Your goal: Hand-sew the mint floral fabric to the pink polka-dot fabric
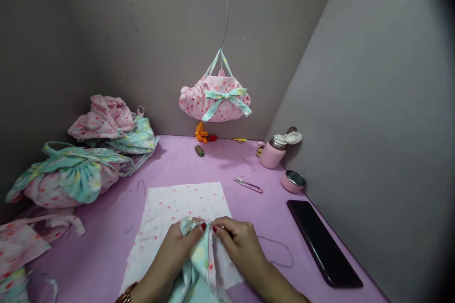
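My left hand (188, 240) pinches the edge of a mint-green floral fabric (201, 256), which drapes down toward me with a pink dotted strip along its side. Thumb and fingers of my right hand (239, 236) close on the same edge, right beside the left thumb. Whether a needle sits between the right fingertips is too small to tell. Under both hands lies a white fabric piece with red dots (170, 206), spread flat. A dark thread (284, 248) curls on the table to the right of my right hand.
Sewn fabric bags (74, 175) pile up at the left. A dotted pouch (227, 99) hangs at the back wall. On the purple table (234, 161) are thread snips (249, 184), a spool (199, 151), a pink flask (272, 153), a cup-shaped lid (293, 181) and a black phone (323, 241).
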Available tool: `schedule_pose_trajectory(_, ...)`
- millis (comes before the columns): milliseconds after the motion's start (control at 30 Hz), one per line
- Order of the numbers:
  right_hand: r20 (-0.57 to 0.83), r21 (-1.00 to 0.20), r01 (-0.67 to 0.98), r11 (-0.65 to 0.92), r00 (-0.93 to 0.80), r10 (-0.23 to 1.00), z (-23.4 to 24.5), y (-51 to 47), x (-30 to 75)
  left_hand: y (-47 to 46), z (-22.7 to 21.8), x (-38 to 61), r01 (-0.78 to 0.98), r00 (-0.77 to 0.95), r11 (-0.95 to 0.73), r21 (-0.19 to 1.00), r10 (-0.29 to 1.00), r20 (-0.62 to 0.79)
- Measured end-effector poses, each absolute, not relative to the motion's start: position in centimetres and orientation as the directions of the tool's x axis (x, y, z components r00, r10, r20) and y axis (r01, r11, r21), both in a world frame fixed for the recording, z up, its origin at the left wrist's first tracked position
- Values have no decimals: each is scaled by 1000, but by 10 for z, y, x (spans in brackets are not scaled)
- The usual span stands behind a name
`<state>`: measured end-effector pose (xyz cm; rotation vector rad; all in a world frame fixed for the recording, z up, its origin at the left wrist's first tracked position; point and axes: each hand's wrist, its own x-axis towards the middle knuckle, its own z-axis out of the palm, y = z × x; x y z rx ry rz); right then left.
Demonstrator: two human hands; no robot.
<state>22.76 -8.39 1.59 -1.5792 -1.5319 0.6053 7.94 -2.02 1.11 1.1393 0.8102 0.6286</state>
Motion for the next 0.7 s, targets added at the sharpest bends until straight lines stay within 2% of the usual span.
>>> schedule_pose_trajectory(167,132,-787,616,17,142,981,15,-85,228,-20,11,79,19,563,242,970,799,-211)
schedule_pose_trajectory(433,145,-817,575,53,115,983,15,-86,225,-16,2,78,173,518,43,984,846,-128)
schedule_pose_trajectory(700,155,-784,619,32,147,977,10,-85,224,-17,1,78,163,534,46,986,836,-127)
